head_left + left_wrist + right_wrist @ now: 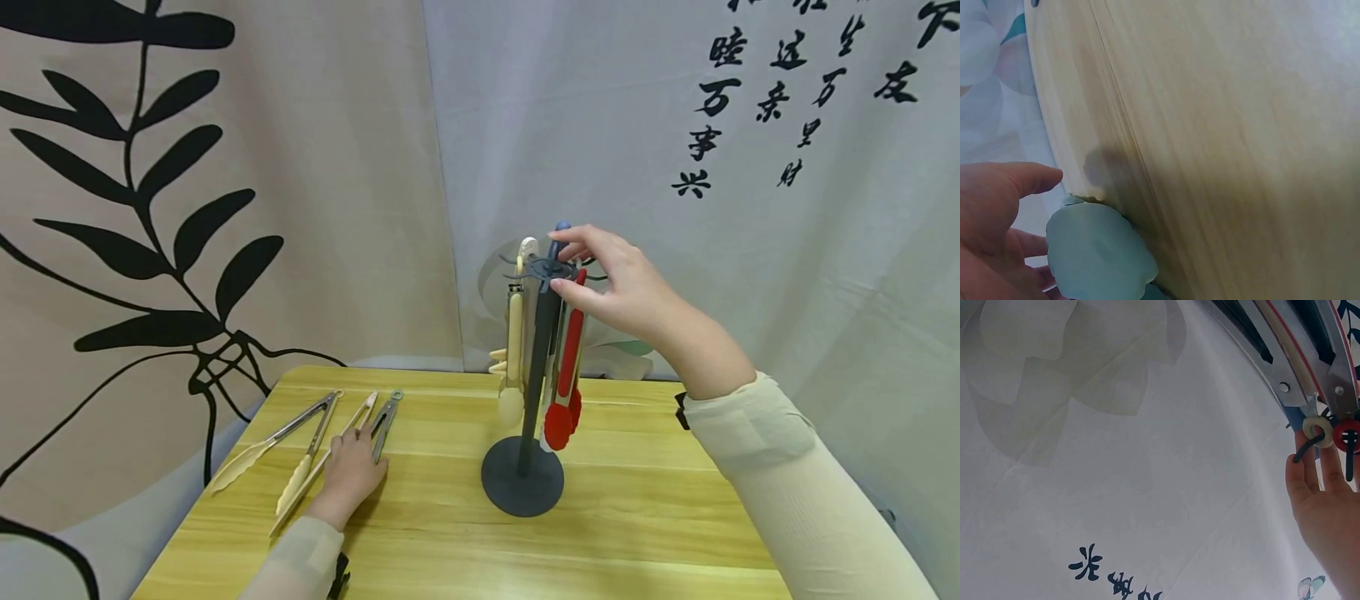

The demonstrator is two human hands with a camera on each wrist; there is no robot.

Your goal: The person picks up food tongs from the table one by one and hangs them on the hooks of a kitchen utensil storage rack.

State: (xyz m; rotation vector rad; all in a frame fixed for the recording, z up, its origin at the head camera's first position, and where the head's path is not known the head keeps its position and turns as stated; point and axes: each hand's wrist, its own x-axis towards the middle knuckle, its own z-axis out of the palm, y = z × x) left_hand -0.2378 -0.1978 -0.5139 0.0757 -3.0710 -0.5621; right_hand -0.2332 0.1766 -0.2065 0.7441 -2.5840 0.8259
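Fingers and thumb of my right hand (618, 271) grip the top of a dark grey utensil stand (537, 358), at its hooked hub and post. In the right wrist view, my right fingers (1329, 481) sit beside hooks carrying tan and red hanging rings. Red tongs (572, 342) and cream tongs (514, 333) hang from the stand. My left hand (352, 467) reaches low over the table, at small grey tongs (386, 421). The left wrist view shows their grey-green head (1100, 250) beside my fingers, with the thumb (1038, 178) apart from it.
Left of my left hand, cream-tipped tongs (277, 433) lie spread on the wooden table (637, 500). Another pair of slim tongs (300, 500) lies partly under that hand. The stand's round base (522, 492) rests mid-table. Behind hangs a printed curtain (360, 167).
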